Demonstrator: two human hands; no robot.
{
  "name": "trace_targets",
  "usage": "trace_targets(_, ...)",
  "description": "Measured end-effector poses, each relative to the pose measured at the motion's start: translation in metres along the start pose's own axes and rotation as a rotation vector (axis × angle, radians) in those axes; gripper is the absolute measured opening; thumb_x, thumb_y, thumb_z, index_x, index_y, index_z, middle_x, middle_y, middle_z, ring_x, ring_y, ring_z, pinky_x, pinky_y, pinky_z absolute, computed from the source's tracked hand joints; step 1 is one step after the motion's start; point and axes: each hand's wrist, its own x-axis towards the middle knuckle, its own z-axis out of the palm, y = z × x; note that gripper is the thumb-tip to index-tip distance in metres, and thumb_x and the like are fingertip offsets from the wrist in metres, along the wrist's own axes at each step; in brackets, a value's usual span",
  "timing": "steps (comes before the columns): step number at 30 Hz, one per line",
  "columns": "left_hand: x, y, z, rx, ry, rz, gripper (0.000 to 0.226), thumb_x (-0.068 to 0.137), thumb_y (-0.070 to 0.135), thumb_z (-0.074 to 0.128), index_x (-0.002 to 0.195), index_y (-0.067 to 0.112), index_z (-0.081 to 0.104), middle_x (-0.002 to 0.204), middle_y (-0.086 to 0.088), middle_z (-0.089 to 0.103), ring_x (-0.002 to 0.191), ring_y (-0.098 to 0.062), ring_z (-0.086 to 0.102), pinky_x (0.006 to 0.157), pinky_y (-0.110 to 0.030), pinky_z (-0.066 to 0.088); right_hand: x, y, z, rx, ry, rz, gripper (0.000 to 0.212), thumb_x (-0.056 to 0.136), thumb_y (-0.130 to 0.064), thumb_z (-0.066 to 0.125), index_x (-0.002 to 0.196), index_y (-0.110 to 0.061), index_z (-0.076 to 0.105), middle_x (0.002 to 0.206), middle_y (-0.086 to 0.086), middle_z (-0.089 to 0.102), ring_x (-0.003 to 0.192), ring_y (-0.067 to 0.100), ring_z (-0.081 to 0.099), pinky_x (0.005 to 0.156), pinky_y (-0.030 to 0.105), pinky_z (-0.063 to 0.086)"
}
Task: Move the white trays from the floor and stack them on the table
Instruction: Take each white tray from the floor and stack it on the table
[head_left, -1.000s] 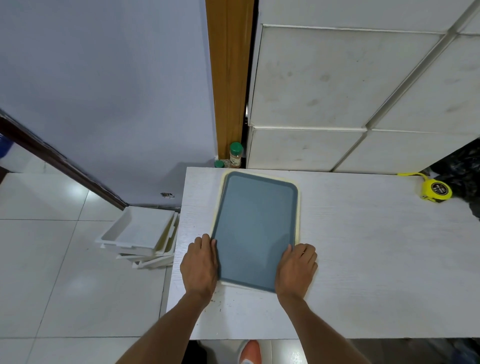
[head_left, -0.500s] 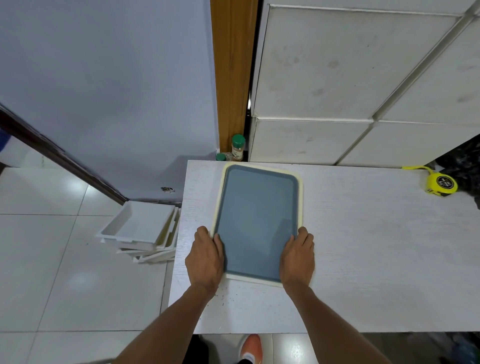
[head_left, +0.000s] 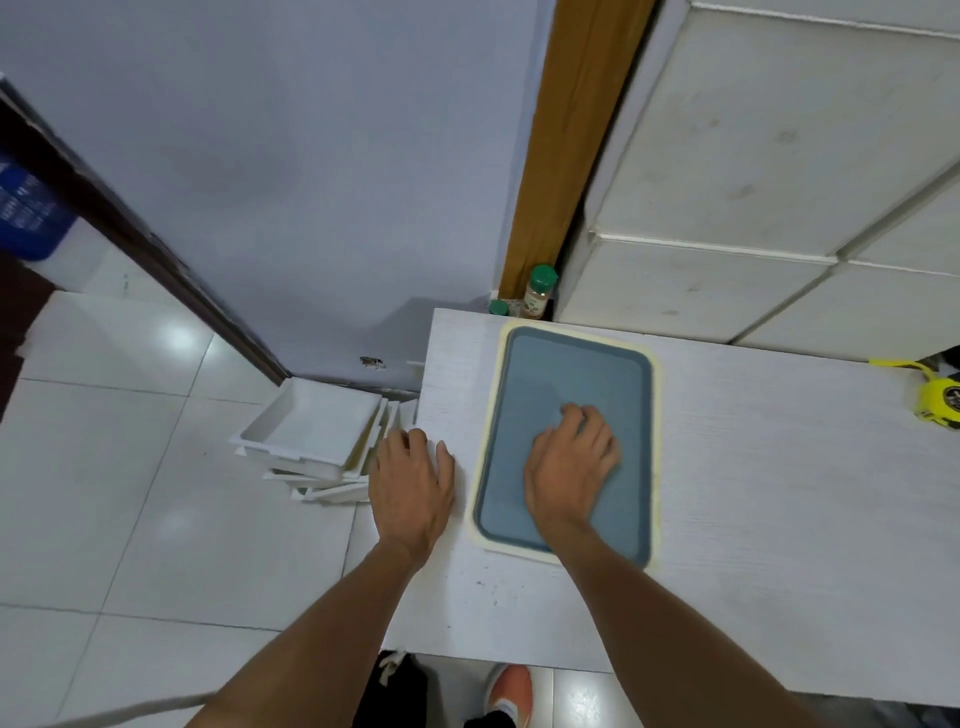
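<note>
A tray (head_left: 571, 374) with a cream rim and a blue-grey inside lies flat on the white table (head_left: 753, 493), near its left end. My right hand (head_left: 571, 462) rests on the middle of that tray, fingers slightly curled. My left hand (head_left: 413, 480) is flat over the table's left edge, fingers apart, holding nothing. A stack of white trays (head_left: 311, 431) sits on the floor just left of the table, against the wall; the top one is deep and lies open side up, the lower ones stick out skewed.
Two green-capped jars (head_left: 540, 291) stand at the table's back left corner by a wooden door frame (head_left: 576, 145). A yellow tape measure (head_left: 943, 405) lies at the far right. White tiled floor (head_left: 130, 493) spreads to the left. My orange shoe (head_left: 509, 691) shows below the table's front edge.
Both hands let go of the tray's near side edges. My right hand moved onto the tray's middle and my left hand shifted left to the table edge. The view swung left.
</note>
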Motion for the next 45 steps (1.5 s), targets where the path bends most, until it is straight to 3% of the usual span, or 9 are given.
trace_targets(7, 0.021, -0.098, -0.002, -0.03, -0.022, -0.175, 0.02, 0.094, 0.024, 0.042, 0.086, 0.009, 0.051, 0.085, -0.01, 0.051, 0.075, -0.028, 0.055, 0.055, -0.037, 0.046, -0.045, -0.138, 0.018, 0.304, -0.086, -0.263, 0.028, 0.082, -0.006, 0.056, 0.107, -0.016, 0.063, 0.111, 0.007, 0.058, 0.102, 0.023, 0.051, 0.093, 0.04, 0.041)
trace_targets(12, 0.036, -0.184, 0.025, -0.058, -0.3, -0.432, 0.031, 0.094, 0.026, 0.04, 0.114, 0.005, 0.049, 0.112, -0.016, 0.053, 0.106, -0.032, 0.053, 0.077, -0.04, 0.049, -0.087, -0.219, 0.064, 0.389, -0.319, -0.348, 0.021, 0.083, -0.005, 0.05, 0.099, -0.013, 0.061, 0.103, 0.005, 0.057, 0.096, 0.024, 0.052, 0.087, 0.038, 0.047)
trace_targets(18, 0.08, -0.277, 0.086, -0.38, -0.354, -0.754, 0.039, 0.095, 0.026, 0.042, 0.123, -0.002, 0.046, 0.122, -0.024, 0.055, 0.112, -0.039, 0.055, 0.088, -0.042, 0.046, -0.114, -0.262, 0.175, 0.346, -0.947, 0.002, 0.026, 0.09, -0.01, 0.047, 0.113, -0.006, 0.057, 0.126, 0.015, 0.047, 0.122, 0.033, 0.047, 0.097, 0.038, 0.042)
trace_targets(22, 0.116, -0.322, 0.142, -0.535, -0.318, -0.903, 0.045, 0.094, 0.026, 0.048, 0.128, -0.004, 0.043, 0.128, -0.025, 0.054, 0.116, -0.04, 0.054, 0.094, -0.042, 0.046, -0.122, -0.263, 0.26, 0.332, -1.156, 0.302, 0.035, 0.092, -0.012, 0.045, 0.124, -0.001, 0.051, 0.129, 0.019, 0.055, 0.118, 0.036, 0.056, 0.093, 0.036, 0.046)
trace_targets(26, 0.151, -0.351, 0.212, -0.8, -0.264, -1.02, 0.048, 0.086, 0.029, 0.058, 0.117, -0.007, 0.051, 0.116, -0.026, 0.061, 0.097, -0.035, 0.062, 0.088, -0.038, 0.051, -0.139, -0.254, 0.337, 0.409, -1.171, 0.539, 0.023, 0.088, -0.011, 0.044, 0.109, -0.004, 0.05, 0.101, 0.012, 0.052, 0.09, 0.026, 0.054, 0.075, 0.031, 0.044)
trace_targets(30, 0.175, -0.356, 0.258, -1.204, -0.225, -1.202, 0.037, 0.082, 0.022, 0.07, 0.104, -0.006, 0.057, 0.086, -0.015, 0.059, 0.065, -0.021, 0.057, 0.081, -0.042, 0.058, -0.144, -0.248, 0.384, 0.608, -1.144, 0.819, 0.038, 0.088, -0.014, 0.051, 0.124, -0.002, 0.05, 0.111, 0.012, 0.057, 0.086, 0.026, 0.058, 0.094, 0.043, 0.054)
trace_targets(36, 0.187, -0.354, 0.265, -1.476, -0.15, -1.222, 0.036, 0.087, 0.018, 0.068, 0.115, 0.013, 0.046, 0.107, -0.013, 0.057, 0.084, -0.022, 0.061, 0.081, -0.033, 0.055, -0.128, -0.248, 0.398, 0.756, -1.09, 0.988, 0.019, 0.092, -0.007, 0.052, 0.109, 0.0, 0.056, 0.077, 0.007, 0.047, 0.087, 0.025, 0.054, 0.098, 0.045, 0.053)
trace_targets(40, 0.193, -0.352, 0.25, -1.484, -0.097, -1.138, 0.015, 0.094, 0.014, 0.055, 0.104, 0.01, 0.044, 0.104, -0.016, 0.055, 0.085, -0.026, 0.058, 0.068, -0.027, 0.053, -0.119, -0.253, 0.388, 0.827, -1.095, 1.03, 0.036, 0.093, -0.01, 0.052, 0.128, -0.001, 0.053, 0.108, 0.013, 0.055, 0.096, 0.029, 0.062, 0.094, 0.046, 0.055)
trace_targets(45, 0.2, -0.339, 0.214, -1.532, -0.049, -1.038, 0.005, 0.092, 0.007, 0.046, 0.087, 0.01, 0.046, 0.099, -0.013, 0.052, 0.085, -0.023, 0.053, 0.068, -0.025, 0.051, -0.102, -0.256, 0.363, 0.897, -1.08, 1.06, 0.036, 0.095, -0.014, 0.051, 0.128, -0.003, 0.05, 0.11, 0.021, 0.06, 0.083, 0.03, 0.066, 0.091, 0.046, 0.056)
